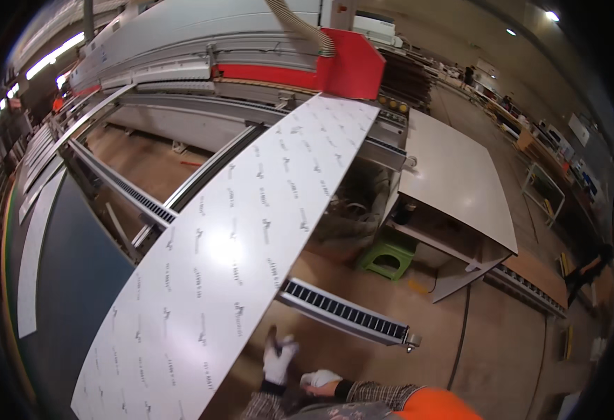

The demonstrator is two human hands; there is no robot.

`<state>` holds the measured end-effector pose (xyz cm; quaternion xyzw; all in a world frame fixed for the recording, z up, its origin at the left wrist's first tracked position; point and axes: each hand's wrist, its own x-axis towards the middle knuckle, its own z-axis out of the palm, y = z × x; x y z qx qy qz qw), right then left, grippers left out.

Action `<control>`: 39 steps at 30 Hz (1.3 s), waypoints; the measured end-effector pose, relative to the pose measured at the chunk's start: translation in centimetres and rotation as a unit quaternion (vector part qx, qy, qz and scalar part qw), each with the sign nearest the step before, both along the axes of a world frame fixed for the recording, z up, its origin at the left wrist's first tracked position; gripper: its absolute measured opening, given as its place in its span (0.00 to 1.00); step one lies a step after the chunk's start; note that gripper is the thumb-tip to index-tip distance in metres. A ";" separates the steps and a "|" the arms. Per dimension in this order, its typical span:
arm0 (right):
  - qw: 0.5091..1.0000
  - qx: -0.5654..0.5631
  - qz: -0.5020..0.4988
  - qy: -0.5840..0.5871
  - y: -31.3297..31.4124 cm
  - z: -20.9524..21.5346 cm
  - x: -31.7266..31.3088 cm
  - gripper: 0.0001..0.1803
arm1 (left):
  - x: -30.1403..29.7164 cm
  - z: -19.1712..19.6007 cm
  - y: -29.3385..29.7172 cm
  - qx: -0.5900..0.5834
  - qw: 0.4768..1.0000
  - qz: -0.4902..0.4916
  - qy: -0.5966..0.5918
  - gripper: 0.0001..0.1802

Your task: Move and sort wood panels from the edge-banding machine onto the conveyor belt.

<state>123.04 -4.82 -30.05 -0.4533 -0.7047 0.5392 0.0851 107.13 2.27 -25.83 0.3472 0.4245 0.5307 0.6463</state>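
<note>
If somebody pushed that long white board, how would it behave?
The board would probably slide readily, since a rail that looks lined with rollers runs beneath it. It seems fairly stiff, with no obvious droop beyond the rail. Its glossy face might feel slippery.

The wide head view looks down and ahead along the white panel (251, 217) from above its near end. The panel's far end lies well off.

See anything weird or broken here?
Nothing stands out as broken or spilled. The long white panel lies across the roller support, and the green stool stands upright. The panel's bend is probably just camera distortion.
</note>
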 end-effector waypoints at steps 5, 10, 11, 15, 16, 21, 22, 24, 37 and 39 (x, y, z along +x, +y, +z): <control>0.987 0.130 0.057 -0.073 3.6 7.9 -1.4 0.13 | 1.9 1.5 4.7 0.038 0.979 0.084 -0.182 0.35; 0.982 -0.113 -0.085 0.129 4.1 14.0 1.2 0.11 | 2.8 5.9 4.2 -0.012 0.966 0.123 -0.227 0.24; 0.980 -0.112 -0.103 0.128 4.5 15.1 2.3 0.11 | 2.3 6.6 3.9 0.008 0.977 0.123 -0.175 0.23; 0.980 -0.056 -0.140 0.129 7.5 19.1 5.2 0.11 | 1.5 4.7 2.9 -0.008 0.968 0.145 -0.205 0.22; 0.974 -0.036 -0.149 0.165 8.5 19.6 6.1 0.10 | 1.7 4.6 3.1 0.000 0.962 0.146 -0.231 0.22; 0.962 0.161 -0.169 0.139 16.1 20.0 11.1 0.08 | 0.4 6.9 1.6 -0.019 0.968 0.085 -0.233 0.25; 0.952 0.237 -0.162 0.108 17.9 20.3 11.6 0.07 | -0.2 6.6 1.1 -0.014 0.971 0.086 -0.221 0.24; 0.883 0.441 -0.162 0.005 20.3 20.3 12.2 0.09 | -2.6 5.6 -0.7 -0.011 0.977 0.079 -0.197 0.23; 0.750 0.480 -0.398 -0.222 20.4 16.7 18.1 0.14 | -29.5 -1.5 -3.0 0.001 0.863 0.479 -0.158 0.15; 0.739 0.506 -0.374 -0.241 19.3 19.1 18.2 0.14 | -28.7 1.2 -1.8 -0.006 0.873 0.432 -0.224 0.21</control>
